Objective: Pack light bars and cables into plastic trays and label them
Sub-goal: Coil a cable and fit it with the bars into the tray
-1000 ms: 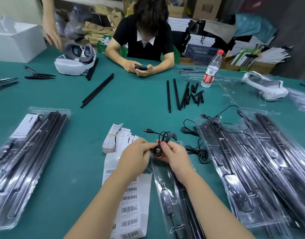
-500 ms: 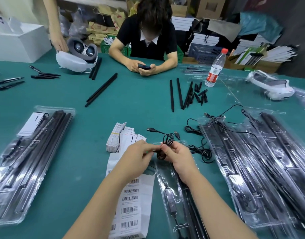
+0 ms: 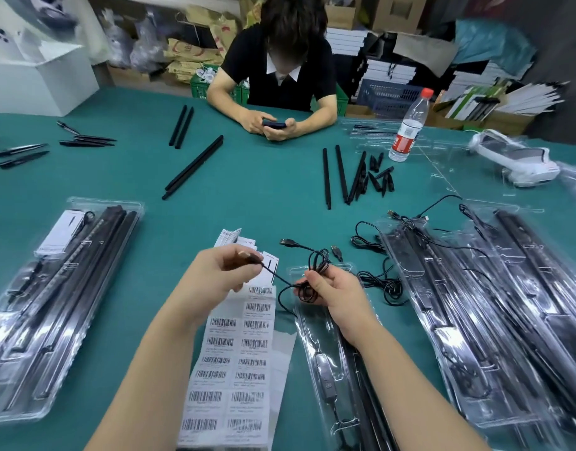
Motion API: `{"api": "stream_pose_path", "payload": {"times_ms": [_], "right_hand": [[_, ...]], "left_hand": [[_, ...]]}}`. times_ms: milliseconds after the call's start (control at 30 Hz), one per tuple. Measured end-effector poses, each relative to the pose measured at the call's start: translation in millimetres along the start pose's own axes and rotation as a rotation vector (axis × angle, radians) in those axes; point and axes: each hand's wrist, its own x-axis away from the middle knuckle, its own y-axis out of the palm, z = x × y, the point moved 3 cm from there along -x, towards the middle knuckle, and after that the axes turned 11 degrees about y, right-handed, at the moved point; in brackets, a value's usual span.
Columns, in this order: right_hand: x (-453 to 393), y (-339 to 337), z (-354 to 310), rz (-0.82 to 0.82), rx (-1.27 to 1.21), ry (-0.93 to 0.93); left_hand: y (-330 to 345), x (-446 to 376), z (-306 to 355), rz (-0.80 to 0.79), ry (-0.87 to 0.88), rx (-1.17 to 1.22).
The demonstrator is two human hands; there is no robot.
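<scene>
A clear tray (image 3: 329,369) lies on the green bench (image 3: 264,206) under the right forearm, holding an inline switch and black bars at its right side. Just above its top end the right hand (image 3: 337,292) pinches a coiled black cable (image 3: 316,265); one strand runs left to the left hand (image 3: 221,275), whose thumb and fingers pinch the plug end. A second plug of the cable sticks out toward the far side.

At the left, one closed tray (image 3: 62,304) holds black light bars and a white card. At the right, overlapping trays (image 3: 475,320) hold more bars, with loose cables (image 3: 384,281) trailing off their left edge; how many trays cannot be told.

A label sheet (image 3: 238,369) with two columns of barcodes lies between the forearms, with a stack of labels (image 3: 229,237) beyond it. Loose bars (image 3: 195,166) lie farther off: four long ones at centre-left, with a mixed cluster to the right. One bottle (image 3: 408,128) stands near a seated person (image 3: 280,76) holding a phone.
</scene>
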Motion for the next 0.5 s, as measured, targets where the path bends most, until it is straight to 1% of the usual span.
{"api": "stream_pose_path", "payload": {"times_ms": [133, 233, 333, 400, 500], "right_hand": [[1.9, -0.2, -1.6, -0.044, 0.018, 0.019], [4.2, 1.9, -3.2, -0.087, 0.078, 0.026], [7.9, 6.5, -4.9, -0.103, 0.138, 0.000], [9.8, 9.8, -6.8, -0.105, 0.171, -0.014], [11.2, 13.0, -8.7, -0.113, 0.179, -0.015]], "left_hand": [[21.9, -1.8, -6.6, 0.025, -0.048, 0.102], [30.8, -2.0, -11.9, 0.076, -0.106, 0.083], [34.9, -2.3, -13.8, 0.108, -0.115, 0.070], [37.3, -2.0, -13.4, 0.121, -0.099, 0.017], [39.2, -0.5, -11.5, 0.128, -0.060, -0.128]]}}
